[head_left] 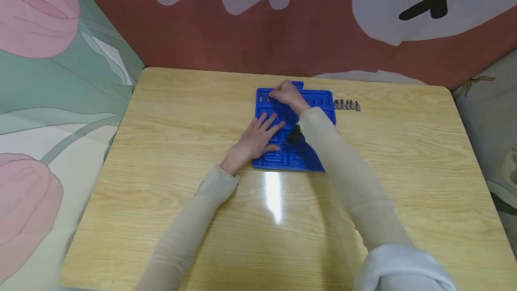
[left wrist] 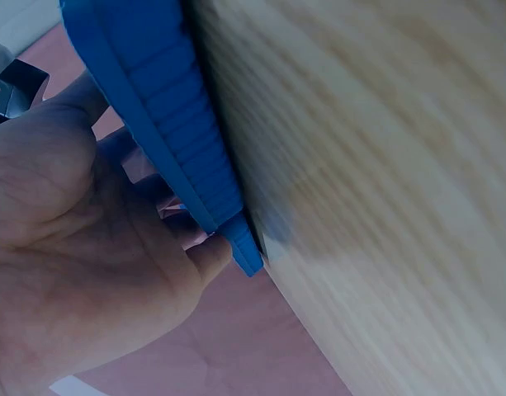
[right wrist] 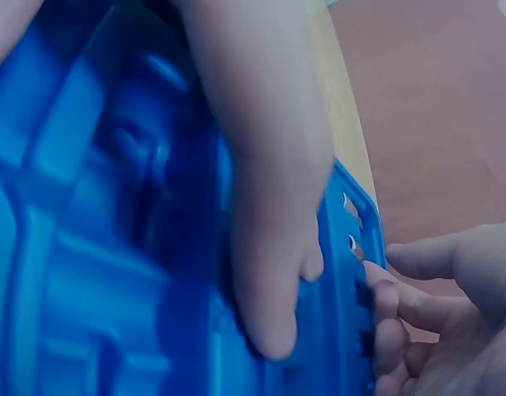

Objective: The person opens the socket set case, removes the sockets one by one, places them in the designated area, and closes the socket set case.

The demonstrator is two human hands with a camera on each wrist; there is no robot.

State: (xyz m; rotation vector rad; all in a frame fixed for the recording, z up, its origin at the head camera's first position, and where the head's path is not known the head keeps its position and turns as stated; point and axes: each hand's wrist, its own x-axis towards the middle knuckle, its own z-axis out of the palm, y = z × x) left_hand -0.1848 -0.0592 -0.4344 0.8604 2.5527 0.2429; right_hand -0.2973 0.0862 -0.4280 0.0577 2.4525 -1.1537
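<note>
A blue plastic tray (head_left: 319, 102) with many moulded slots lay flat on a pale wooden tabletop (head_left: 404, 169), toward the far edge. The left hand (head_left: 258, 137) rested palm down on the tray's near left part, fingers straight and spread, its grip apart and holding nothing. The right hand (head_left: 286, 94) reached to the tray's far left corner, fingers bent at the slots there; whether its grip held anything could not be told. The right forearm in a beige sleeve (head_left: 343, 160) crossed the tray and hid its middle. A small dark object (head_left: 295, 136) sat on the tray beside that sleeve. Just right of the tray, a short row of small metal bits (head_left: 347, 105) lay on the tabletop. Behind stood a red-brown wall (head_left: 202, 35) with pale shapes.
</note>
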